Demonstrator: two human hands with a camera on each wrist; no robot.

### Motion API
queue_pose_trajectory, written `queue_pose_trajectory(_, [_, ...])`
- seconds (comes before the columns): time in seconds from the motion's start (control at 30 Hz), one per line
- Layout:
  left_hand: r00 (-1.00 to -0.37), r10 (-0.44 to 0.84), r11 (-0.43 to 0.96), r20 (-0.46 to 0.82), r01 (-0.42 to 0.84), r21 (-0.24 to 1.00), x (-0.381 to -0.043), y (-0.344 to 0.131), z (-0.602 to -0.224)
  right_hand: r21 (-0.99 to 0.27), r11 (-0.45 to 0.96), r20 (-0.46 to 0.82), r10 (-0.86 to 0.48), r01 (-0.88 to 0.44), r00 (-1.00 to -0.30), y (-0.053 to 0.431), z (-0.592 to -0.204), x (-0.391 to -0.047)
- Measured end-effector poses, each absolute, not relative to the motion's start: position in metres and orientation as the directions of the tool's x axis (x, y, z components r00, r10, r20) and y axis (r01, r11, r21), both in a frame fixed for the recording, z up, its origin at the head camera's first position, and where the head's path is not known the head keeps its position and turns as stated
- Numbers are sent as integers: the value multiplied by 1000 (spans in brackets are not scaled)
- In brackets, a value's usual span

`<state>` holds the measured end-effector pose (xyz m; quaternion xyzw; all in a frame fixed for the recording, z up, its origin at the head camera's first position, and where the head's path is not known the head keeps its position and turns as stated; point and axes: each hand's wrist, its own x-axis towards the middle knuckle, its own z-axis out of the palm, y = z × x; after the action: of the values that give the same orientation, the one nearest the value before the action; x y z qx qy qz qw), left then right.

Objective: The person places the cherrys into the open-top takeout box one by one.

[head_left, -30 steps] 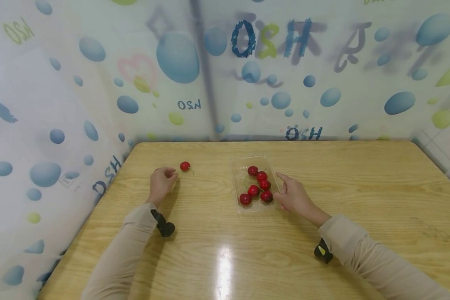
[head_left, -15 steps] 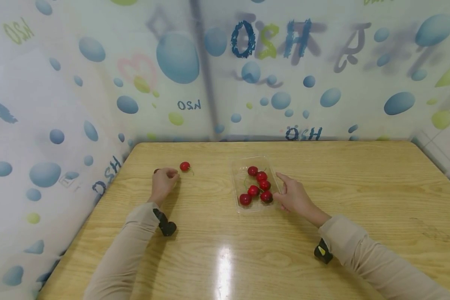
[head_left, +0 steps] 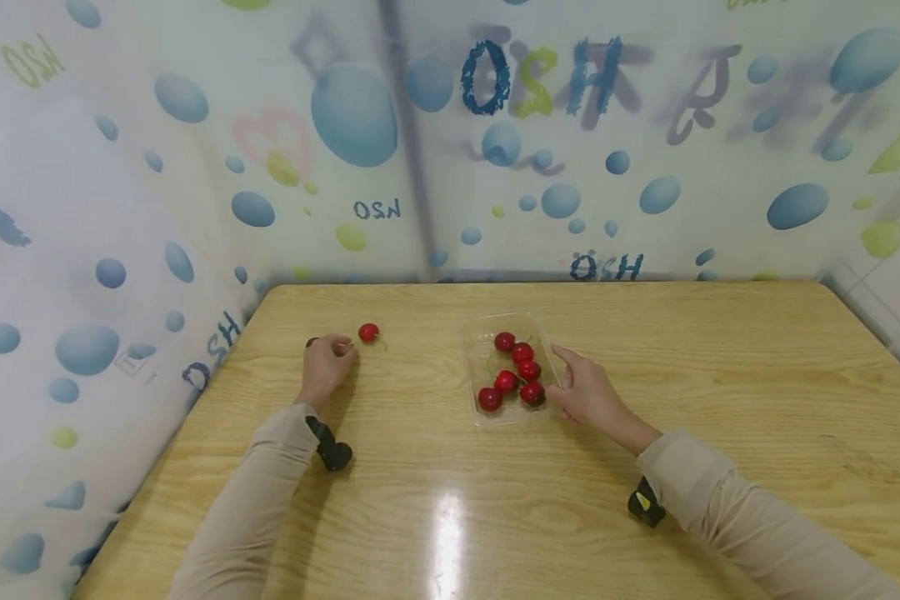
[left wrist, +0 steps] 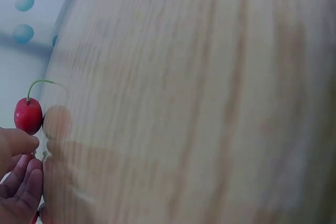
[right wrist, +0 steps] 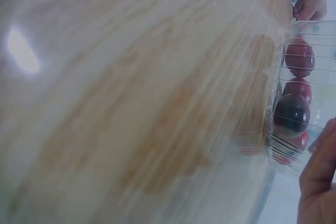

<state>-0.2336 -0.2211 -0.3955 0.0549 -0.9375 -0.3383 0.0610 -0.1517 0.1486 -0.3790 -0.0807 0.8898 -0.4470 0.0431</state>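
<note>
My left hand (head_left: 328, 367) is low over the table's left side, fingertips pinching a thin stem. The cherry (head_left: 312, 342) on that stem is mostly hidden behind the hand; a sliver of its red skin shows at the bottom of the left wrist view. Another cherry (head_left: 369, 333), with a green stem (left wrist: 39, 82), sits just beyond these fingertips. My right hand (head_left: 588, 390) is at the right wall of a clear plastic container (head_left: 474, 367), index finger extended and thumb at the near part of the wall. Several red cherries (head_left: 525, 371) lie inside the container.
The wooden table (head_left: 420, 467) runs back to a patterned curtain (head_left: 450, 167), with another such wall at the left. A black wrist camera (head_left: 333, 454) hangs at the left cuff and a second camera (head_left: 647, 502) at the right.
My left hand has shifted slightly right over the past second. The right hand, the container and the cherries in it stay where they were.
</note>
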Motion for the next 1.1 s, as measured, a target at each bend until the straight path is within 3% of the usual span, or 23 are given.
queue_pose_trajectory(1.1, [-991,-68,841,111,3,542,-227,-224,-392,-803,588,-6,-173,-99,-985,148,-380,-153])
